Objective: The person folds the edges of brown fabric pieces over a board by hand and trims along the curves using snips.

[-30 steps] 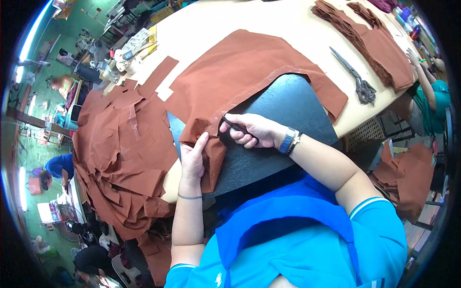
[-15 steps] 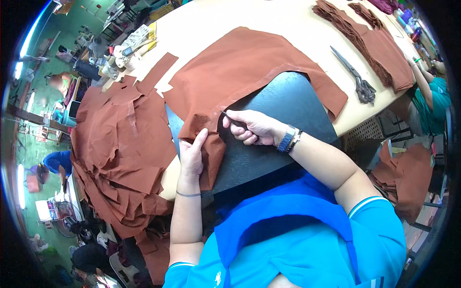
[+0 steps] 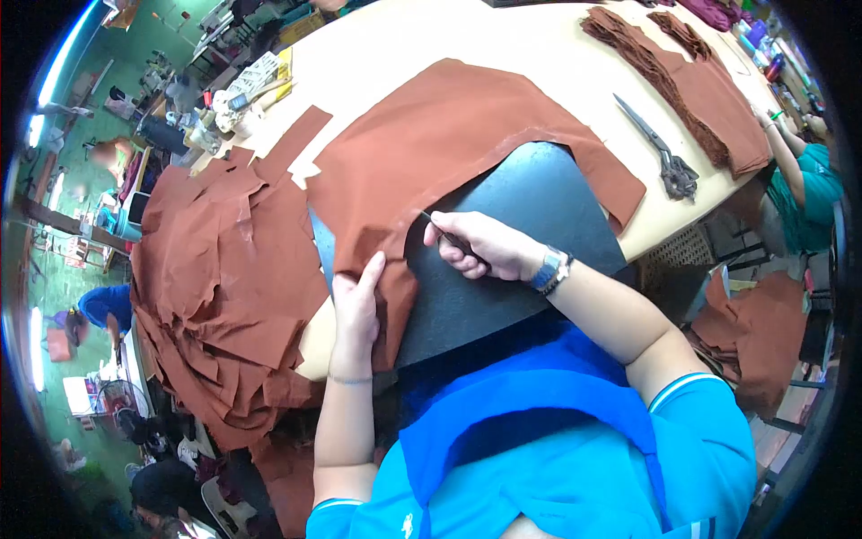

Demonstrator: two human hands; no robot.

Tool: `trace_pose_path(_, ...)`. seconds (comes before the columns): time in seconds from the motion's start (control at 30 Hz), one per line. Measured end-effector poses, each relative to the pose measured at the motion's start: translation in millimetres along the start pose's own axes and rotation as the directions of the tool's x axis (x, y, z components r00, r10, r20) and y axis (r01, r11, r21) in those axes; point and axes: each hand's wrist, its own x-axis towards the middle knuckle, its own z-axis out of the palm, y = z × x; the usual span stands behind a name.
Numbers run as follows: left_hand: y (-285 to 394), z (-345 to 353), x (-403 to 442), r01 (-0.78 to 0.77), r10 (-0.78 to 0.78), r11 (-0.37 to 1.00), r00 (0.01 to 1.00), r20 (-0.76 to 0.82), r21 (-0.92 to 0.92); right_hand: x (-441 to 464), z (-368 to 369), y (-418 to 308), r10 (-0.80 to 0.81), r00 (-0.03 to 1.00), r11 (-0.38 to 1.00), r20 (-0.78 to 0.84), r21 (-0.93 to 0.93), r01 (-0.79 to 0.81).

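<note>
A reddish-brown fabric piece (image 3: 440,117) lies partly over a dark board (image 3: 503,314) in front of me. My left hand (image 3: 357,305) grips the folded lower edge of this fabric, thumb on top. Closed around a slim dark tool with a thin pointed tip (image 3: 459,242), my right hand (image 3: 494,247) is over the board. The tip is at the fabric's curved edge, which carries a pale line; whether it touches is unclear. The tool's exact kind is hidden by my fingers.
A pile of brown fabric pieces (image 3: 224,269) covers the table's left side. Large shears (image 3: 664,153) lie at the right, near stacked brown fabric (image 3: 709,99). Another person's arm (image 3: 788,148) reaches in there. Tools and bottles (image 3: 206,130) stand at the upper left.
My right hand has shifted slightly right and down, showing more of the tool. My left hand still grips the fabric, and the view has moved a little.
</note>
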Motion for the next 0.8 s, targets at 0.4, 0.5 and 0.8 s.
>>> trace_pose_path(0.4,54.3,-31.7,-44.5,-0.512,0.612,0.712,0.788,-0.067,0.48,33.7,-28.8,11.6,-0.794,0.561,-0.177,0.233,-0.972,0.153)
trace_pose_path(0.5,59.1,-0.5,5.4,-0.548,0.559,0.713,0.821,0.118,0.437,22.8,-9.7,-20.3,-0.61,0.786,0.113,0.104,-0.97,0.216)
trace_pose_path(0.8,-0.8,87.9,81.8,-0.679,0.445,0.214,0.708,0.549,0.703,-49.9,-59.9,-29.2,-0.178,0.884,0.973,-0.433,0.059,0.224)
